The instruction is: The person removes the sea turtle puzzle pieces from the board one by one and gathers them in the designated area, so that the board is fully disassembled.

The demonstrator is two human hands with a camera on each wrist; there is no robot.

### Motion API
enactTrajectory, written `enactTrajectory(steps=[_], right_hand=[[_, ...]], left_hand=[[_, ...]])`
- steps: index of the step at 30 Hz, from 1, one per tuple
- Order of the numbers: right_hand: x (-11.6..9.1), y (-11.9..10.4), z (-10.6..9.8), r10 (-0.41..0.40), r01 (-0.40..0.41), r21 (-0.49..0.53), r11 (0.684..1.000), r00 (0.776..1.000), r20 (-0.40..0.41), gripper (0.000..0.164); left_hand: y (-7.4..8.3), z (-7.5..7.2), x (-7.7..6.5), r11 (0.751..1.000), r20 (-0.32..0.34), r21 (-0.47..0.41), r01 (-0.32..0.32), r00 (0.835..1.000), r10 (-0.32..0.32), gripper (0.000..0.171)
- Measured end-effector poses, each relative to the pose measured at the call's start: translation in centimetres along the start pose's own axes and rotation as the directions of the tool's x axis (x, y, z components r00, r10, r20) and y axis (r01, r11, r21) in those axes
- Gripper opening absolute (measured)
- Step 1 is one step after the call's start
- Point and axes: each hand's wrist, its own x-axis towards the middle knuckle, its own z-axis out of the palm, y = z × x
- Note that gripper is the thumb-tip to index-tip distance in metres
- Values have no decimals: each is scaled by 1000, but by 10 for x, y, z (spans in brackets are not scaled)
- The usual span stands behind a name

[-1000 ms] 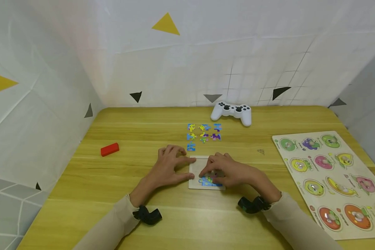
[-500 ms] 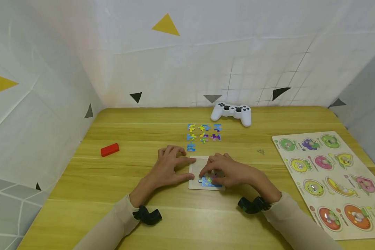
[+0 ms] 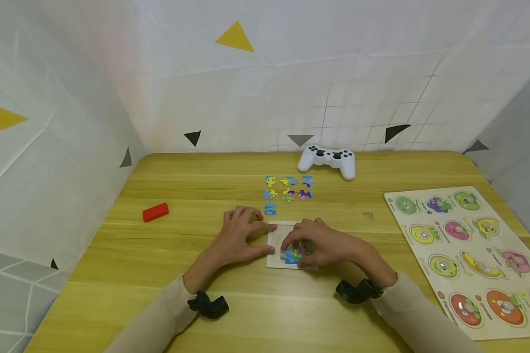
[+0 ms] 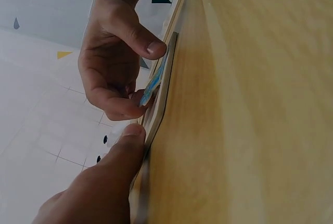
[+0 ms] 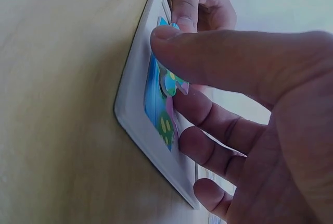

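A small pale puzzle tray (image 3: 277,239) lies on the table, with blue and green jigsaw pieces set along its near side. My left hand (image 3: 238,235) rests at the tray's left edge, index fingertip and thumb touching the rim a little apart. Over the tray, my right hand (image 3: 322,241) pinches a colourful jigsaw piece (image 4: 152,87) between thumb and fingers. That piece tilts up from the tray in the left wrist view. In the right wrist view the thumb hides part of it, and a blue piece (image 5: 152,94) lies flat beneath.
Beyond the tray, several loose jigsaw pieces (image 3: 270,194) lie in rows. A white game controller (image 3: 328,160) stands at the back by the wall sheet. A red block (image 3: 155,212) is at the left, and a large fruit puzzle board (image 3: 450,282) covers the right side.
The right hand's thumb and fingers have shifted slightly over the tray, and the piece under them has turned or tilted a little. My left hand has stayed at the tray's edge.
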Motion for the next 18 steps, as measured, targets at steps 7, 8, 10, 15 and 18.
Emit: enactTrajectory(steps=[7, 8, 10, 15, 18], right_hand=[[0, -1, 1, 4, -4, 9, 1000, 1000, 6, 40], [0, -2, 1, 4, -4, 8, 1000, 1000, 5, 40], [1, -2, 1, 5, -5, 3, 1000, 1000, 5, 40], [1, -2, 1, 5, -5, -16, 1000, 1000, 9, 39], [1, -1, 2, -3, 3, -28, 1000, 1000, 9, 39]], left_hand=[[-1, 1, 0, 1000, -3, 6, -4, 1000, 4, 54], [-1, 1, 1, 1000, -2, 5, -4, 1000, 4, 54], [-1, 1, 0, 1000, -2, 4, -3, 1000, 3, 54], [-1, 1, 0, 1000, -6, 5, -6, 1000, 7, 54], [-2, 2, 0, 1000, -6, 4, -10, 1000, 10, 53]])
